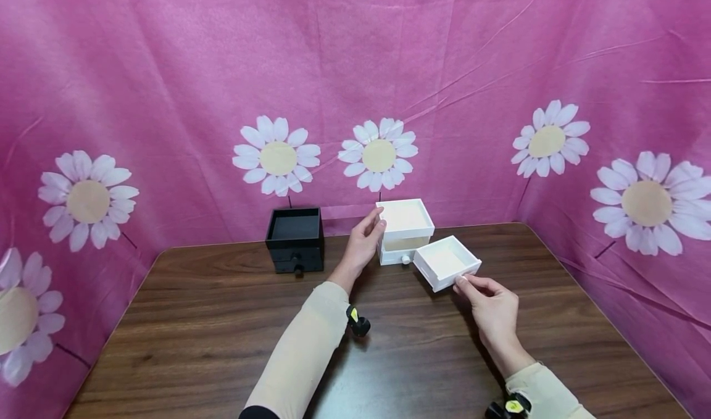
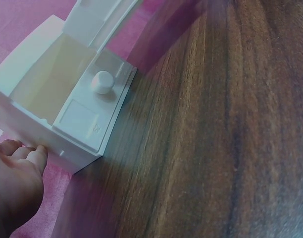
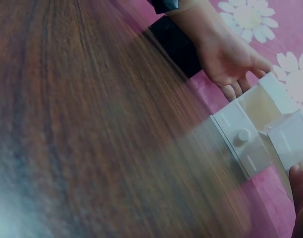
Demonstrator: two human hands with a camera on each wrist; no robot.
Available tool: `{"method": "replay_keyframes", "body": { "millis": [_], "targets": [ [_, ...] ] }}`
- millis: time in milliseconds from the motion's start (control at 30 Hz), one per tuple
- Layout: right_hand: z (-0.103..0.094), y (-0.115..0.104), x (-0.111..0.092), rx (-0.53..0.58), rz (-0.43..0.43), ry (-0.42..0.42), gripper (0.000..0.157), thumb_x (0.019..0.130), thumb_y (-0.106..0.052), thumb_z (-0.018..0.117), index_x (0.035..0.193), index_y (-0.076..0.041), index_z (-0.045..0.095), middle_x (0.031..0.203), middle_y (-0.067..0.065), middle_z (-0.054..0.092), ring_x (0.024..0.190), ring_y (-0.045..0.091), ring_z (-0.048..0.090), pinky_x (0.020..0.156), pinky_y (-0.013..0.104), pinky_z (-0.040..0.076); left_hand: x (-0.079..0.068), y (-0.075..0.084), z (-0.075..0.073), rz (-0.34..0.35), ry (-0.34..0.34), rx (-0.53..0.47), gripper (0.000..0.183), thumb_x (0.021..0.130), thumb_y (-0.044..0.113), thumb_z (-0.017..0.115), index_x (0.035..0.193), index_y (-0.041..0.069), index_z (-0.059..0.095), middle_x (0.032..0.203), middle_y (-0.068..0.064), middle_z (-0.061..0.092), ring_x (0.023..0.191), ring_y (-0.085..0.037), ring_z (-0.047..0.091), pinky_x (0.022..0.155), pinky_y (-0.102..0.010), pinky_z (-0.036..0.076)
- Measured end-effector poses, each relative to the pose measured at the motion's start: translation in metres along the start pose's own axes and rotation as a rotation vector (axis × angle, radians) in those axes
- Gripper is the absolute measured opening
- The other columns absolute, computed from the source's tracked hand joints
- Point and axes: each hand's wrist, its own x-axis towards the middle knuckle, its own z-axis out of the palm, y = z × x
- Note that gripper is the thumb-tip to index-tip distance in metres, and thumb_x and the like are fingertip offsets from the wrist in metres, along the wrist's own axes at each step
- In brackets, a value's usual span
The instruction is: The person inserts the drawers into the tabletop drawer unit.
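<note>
A small white drawer box [image 1: 404,220] stands near the back of the table, its upper slot hollow and its lower drawer [image 2: 82,119] pushed in, with a round knob [image 2: 103,82]. My left hand [image 1: 362,241] touches the box's left side, fingers lightly bent against the wall and fingertips near the top edge. Just right of the box, a white drawer [image 1: 447,260] is out of the slot, tilted and held off the table. My right hand [image 1: 494,311] pinches it at its front between thumb and fingers; the grip covers the drawer's knob area.
A black drawer box [image 1: 294,240] with knobs stands left of the white one. Behind the wooden table [image 1: 211,320] hangs a pink cloth [image 1: 355,67] with printed daisies, close to the back edge. Black wrist cameras [image 1: 358,324] sit on both forearms.
</note>
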Motion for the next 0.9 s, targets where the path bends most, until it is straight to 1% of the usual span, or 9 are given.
{"method": "replay_keyframes", "body": {
  "millis": [167,300,533,667,900],
  "targets": [
    [0.001,0.001,-0.004,0.006,-0.003,-0.01,0.012,0.088,0.014,0.08,0.101,0.015,0.078,0.08,0.0,0.08,0.067,0.009,0.078,0.069,0.024,0.067,-0.001,0.0,0.0,0.003,-0.003,0.012,0.045,0.111,0.017,0.062,0.155,0.009,0.059,0.159,-0.021,0.057,0.145,-0.031,0.058,0.126,-0.043,0.047],
    [0.004,0.002,-0.008,0.0,-0.023,-0.009,0.012,0.088,0.015,0.08,0.1,0.018,0.077,0.079,0.001,0.08,0.065,0.009,0.078,0.068,0.025,0.067,0.0,0.0,0.0,0.004,-0.001,0.014,0.045,0.111,0.017,0.063,0.154,0.01,0.06,0.158,-0.02,0.058,0.142,-0.029,0.06,0.124,-0.042,0.048],
    [0.007,0.002,-0.013,0.0,-0.039,-0.019,0.012,0.089,0.015,0.079,0.099,0.019,0.075,0.076,-0.004,0.079,0.065,0.009,0.078,0.067,0.024,0.067,0.0,0.0,0.0,0.013,-0.005,0.005,0.045,0.11,0.016,0.062,0.154,0.008,0.059,0.161,-0.021,0.055,0.146,-0.032,0.057,0.126,-0.042,0.046],
    [0.009,0.003,-0.015,0.007,-0.045,-0.028,0.012,0.089,0.016,0.079,0.099,0.02,0.075,0.076,-0.004,0.079,0.065,0.01,0.078,0.067,0.024,0.067,0.0,0.0,0.0,0.015,-0.003,0.004,0.044,0.11,0.016,0.062,0.154,0.008,0.059,0.16,-0.021,0.055,0.147,-0.032,0.056,0.126,-0.043,0.045],
    [0.012,0.007,-0.019,-0.035,-0.066,-0.058,0.012,0.088,0.015,0.08,0.099,0.019,0.075,0.076,-0.004,0.079,0.064,0.008,0.078,0.065,0.023,0.066,0.0,-0.001,0.0,0.009,-0.003,-0.005,0.045,0.111,0.015,0.062,0.154,0.008,0.059,0.161,-0.022,0.054,0.148,-0.033,0.055,0.127,-0.044,0.044]
  ]
}}
